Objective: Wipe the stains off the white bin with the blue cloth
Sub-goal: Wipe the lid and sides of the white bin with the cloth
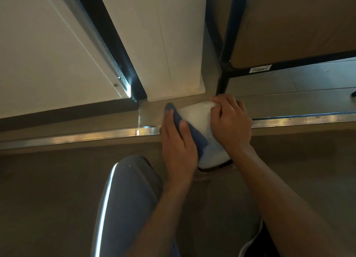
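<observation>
The white bin (pixel 196 118) lies tipped on the floor across a metal floor strip, its glossy side facing up. My left hand (pixel 176 141) presses the blue cloth (pixel 196 139) flat against the bin's left side, thumb lying on the cloth. A corner of the cloth sticks out past my fingertips at the far end. My right hand (pixel 229 121) grips the bin's right edge with curled fingers. Much of the bin's side is hidden by my hands, and I see no stains on the part that shows.
A ridged metal strip (pixel 77 137) runs across the floor under the bin. White cabinet panels (pixel 163 44) stand just beyond it. A black frame leg (pixel 222 83) of a shelf stands at the right. My knee (pixel 127 189) in grey trousers is below left.
</observation>
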`<move>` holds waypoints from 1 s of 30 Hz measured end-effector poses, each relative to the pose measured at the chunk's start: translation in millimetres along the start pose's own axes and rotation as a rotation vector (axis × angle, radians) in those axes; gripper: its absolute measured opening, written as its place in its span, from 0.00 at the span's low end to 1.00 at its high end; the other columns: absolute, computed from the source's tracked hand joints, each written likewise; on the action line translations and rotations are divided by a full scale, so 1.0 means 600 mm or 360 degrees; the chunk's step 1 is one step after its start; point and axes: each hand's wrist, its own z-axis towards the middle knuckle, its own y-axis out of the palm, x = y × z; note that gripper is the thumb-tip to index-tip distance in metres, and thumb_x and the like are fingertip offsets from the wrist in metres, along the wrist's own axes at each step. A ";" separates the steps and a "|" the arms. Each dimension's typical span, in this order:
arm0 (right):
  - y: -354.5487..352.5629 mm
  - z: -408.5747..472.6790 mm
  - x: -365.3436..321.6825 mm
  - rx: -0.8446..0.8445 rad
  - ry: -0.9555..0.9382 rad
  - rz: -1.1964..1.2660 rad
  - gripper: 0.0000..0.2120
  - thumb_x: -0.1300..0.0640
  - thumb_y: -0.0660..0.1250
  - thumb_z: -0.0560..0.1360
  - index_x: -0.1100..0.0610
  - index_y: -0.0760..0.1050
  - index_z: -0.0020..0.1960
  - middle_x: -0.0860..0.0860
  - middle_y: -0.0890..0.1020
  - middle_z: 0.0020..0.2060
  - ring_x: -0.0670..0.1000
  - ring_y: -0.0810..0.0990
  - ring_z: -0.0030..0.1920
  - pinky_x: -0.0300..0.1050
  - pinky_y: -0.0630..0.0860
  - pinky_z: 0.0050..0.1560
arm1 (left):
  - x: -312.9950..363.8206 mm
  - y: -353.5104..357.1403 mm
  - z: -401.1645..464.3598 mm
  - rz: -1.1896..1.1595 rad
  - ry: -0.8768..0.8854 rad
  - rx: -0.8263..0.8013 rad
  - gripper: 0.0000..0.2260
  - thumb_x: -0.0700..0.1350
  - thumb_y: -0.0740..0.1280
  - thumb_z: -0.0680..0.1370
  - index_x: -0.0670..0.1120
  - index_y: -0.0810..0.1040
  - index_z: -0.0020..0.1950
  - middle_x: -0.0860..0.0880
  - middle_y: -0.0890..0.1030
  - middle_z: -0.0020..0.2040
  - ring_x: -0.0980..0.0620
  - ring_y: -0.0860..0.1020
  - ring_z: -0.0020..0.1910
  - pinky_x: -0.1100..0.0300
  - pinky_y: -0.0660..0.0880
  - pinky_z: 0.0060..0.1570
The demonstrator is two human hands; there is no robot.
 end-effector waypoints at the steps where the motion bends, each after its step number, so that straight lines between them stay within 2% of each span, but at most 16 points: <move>1: 0.000 0.000 0.001 0.0005 -0.0001 -0.0009 0.15 0.51 0.54 0.81 0.50 0.75 0.61 0.46 0.77 0.61 0.53 0.75 0.60 0.46 0.73 0.43 | -0.011 0.002 -0.043 0.0005 0.0010 -0.0011 0.23 0.56 0.51 0.86 0.58 0.53 0.82 0.54 0.58 0.82 0.58 0.58 0.79 0.60 0.58 0.76; 3: 0.001 0.000 0.002 0.0016 0.0000 -0.0029 0.16 0.51 0.53 0.81 0.50 0.76 0.62 0.46 0.77 0.61 0.52 0.75 0.60 0.43 0.71 0.43 | -0.030 0.005 -0.104 0.0056 0.0008 -0.0075 0.26 0.59 0.51 0.85 0.67 0.40 0.79 0.58 0.47 0.83 0.61 0.49 0.81 0.59 0.52 0.78; 5: 0.002 0.000 0.002 0.0013 -0.0005 -0.0036 0.17 0.50 0.53 0.81 0.50 0.76 0.62 0.46 0.78 0.61 0.52 0.75 0.60 0.43 0.71 0.43 | -0.034 0.004 -0.106 0.0078 0.0041 -0.0079 0.27 0.59 0.51 0.84 0.68 0.39 0.78 0.57 0.47 0.83 0.60 0.49 0.81 0.60 0.52 0.78; 8: 0.001 -0.001 0.003 0.0001 -0.0008 -0.0009 0.15 0.51 0.55 0.81 0.50 0.76 0.62 0.47 0.78 0.61 0.53 0.76 0.60 0.46 0.75 0.45 | -0.016 -0.005 -0.023 0.0035 0.0050 -0.0044 0.24 0.57 0.52 0.85 0.57 0.54 0.82 0.53 0.60 0.81 0.59 0.60 0.77 0.68 0.58 0.71; 11: 0.000 -0.002 0.001 -0.0012 0.0019 -0.0001 0.14 0.52 0.56 0.81 0.50 0.76 0.62 0.46 0.78 0.61 0.53 0.75 0.60 0.49 0.76 0.47 | 0.020 -0.012 0.096 0.0248 -0.0063 -0.0179 0.15 0.53 0.56 0.85 0.52 0.74 0.69 0.53 0.78 0.63 0.53 0.76 0.62 0.60 0.69 0.58; 13: 0.000 -0.001 -0.001 -0.0008 0.0051 -0.0003 0.13 0.52 0.56 0.81 0.50 0.76 0.61 0.46 0.77 0.61 0.53 0.75 0.60 0.50 0.77 0.47 | 0.033 -0.008 0.130 0.0376 -0.0066 -0.0237 0.13 0.52 0.56 0.84 0.52 0.78 0.62 0.50 0.81 0.55 0.47 0.79 0.57 0.56 0.71 0.53; 14: 0.000 0.000 -0.001 -0.0005 0.0054 -0.0004 0.13 0.52 0.56 0.81 0.50 0.76 0.61 0.46 0.77 0.61 0.53 0.75 0.60 0.50 0.77 0.47 | 0.032 -0.005 0.124 0.0361 0.0000 -0.0196 0.13 0.52 0.56 0.84 0.51 0.78 0.61 0.50 0.81 0.55 0.48 0.79 0.57 0.55 0.71 0.54; 16: 0.000 0.001 -0.002 -0.0005 0.0036 0.0006 0.14 0.51 0.54 0.81 0.50 0.75 0.61 0.46 0.77 0.61 0.53 0.75 0.60 0.49 0.77 0.46 | 0.020 -0.001 0.073 0.0223 0.0213 -0.0051 0.16 0.52 0.55 0.85 0.50 0.75 0.68 0.50 0.78 0.64 0.50 0.75 0.66 0.57 0.71 0.64; 18: 0.000 0.000 0.000 -0.0010 0.0024 0.0020 0.15 0.50 0.53 0.81 0.49 0.75 0.61 0.46 0.77 0.61 0.52 0.75 0.60 0.48 0.76 0.45 | -0.006 0.006 -0.015 0.0235 0.0279 -0.0016 0.22 0.54 0.55 0.85 0.52 0.62 0.80 0.51 0.62 0.80 0.50 0.60 0.80 0.55 0.61 0.76; 19: -0.001 0.000 0.000 -0.0008 0.0026 0.0019 0.15 0.50 0.53 0.81 0.49 0.75 0.61 0.45 0.77 0.60 0.51 0.75 0.60 0.47 0.76 0.45 | -0.022 0.010 -0.061 0.0317 0.0273 -0.0037 0.26 0.55 0.55 0.85 0.53 0.54 0.82 0.54 0.52 0.83 0.50 0.52 0.82 0.52 0.57 0.78; 21: -0.001 -0.001 0.001 0.0001 0.0019 0.0018 0.15 0.50 0.53 0.81 0.49 0.75 0.61 0.45 0.77 0.61 0.51 0.75 0.60 0.46 0.75 0.44 | -0.052 0.016 -0.122 0.0418 0.0316 -0.0038 0.30 0.55 0.57 0.85 0.55 0.45 0.83 0.55 0.42 0.84 0.48 0.47 0.83 0.47 0.56 0.78; 23: -0.001 -0.001 0.001 0.0006 0.0006 0.0024 0.15 0.51 0.54 0.81 0.49 0.76 0.61 0.45 0.77 0.61 0.52 0.75 0.60 0.46 0.75 0.44 | -0.066 0.017 -0.124 0.0363 0.0373 -0.0043 0.31 0.54 0.57 0.84 0.57 0.43 0.83 0.55 0.41 0.83 0.48 0.46 0.83 0.47 0.55 0.78; 25: -0.002 0.001 0.004 0.0007 0.0009 0.0029 0.15 0.51 0.54 0.81 0.49 0.76 0.62 0.45 0.77 0.61 0.52 0.75 0.60 0.46 0.75 0.45 | -0.059 0.010 -0.091 0.0332 0.0406 -0.0083 0.30 0.54 0.57 0.85 0.55 0.46 0.83 0.55 0.41 0.83 0.49 0.48 0.83 0.53 0.55 0.78; 28: 0.000 0.000 0.002 0.0009 0.0017 0.0031 0.15 0.51 0.54 0.81 0.50 0.76 0.61 0.47 0.78 0.61 0.53 0.75 0.60 0.49 0.77 0.46 | -0.026 -0.005 -0.026 0.0174 0.0260 -0.0112 0.26 0.55 0.55 0.86 0.54 0.52 0.83 0.54 0.50 0.84 0.58 0.52 0.81 0.70 0.53 0.73; 30: 0.002 -0.003 -0.002 0.0036 0.0024 0.0000 0.16 0.51 0.54 0.81 0.51 0.76 0.61 0.47 0.78 0.60 0.54 0.76 0.60 0.50 0.78 0.45 | -0.005 -0.009 0.017 0.0067 0.0085 -0.0059 0.23 0.54 0.54 0.86 0.54 0.57 0.82 0.55 0.60 0.81 0.66 0.58 0.75 0.73 0.56 0.70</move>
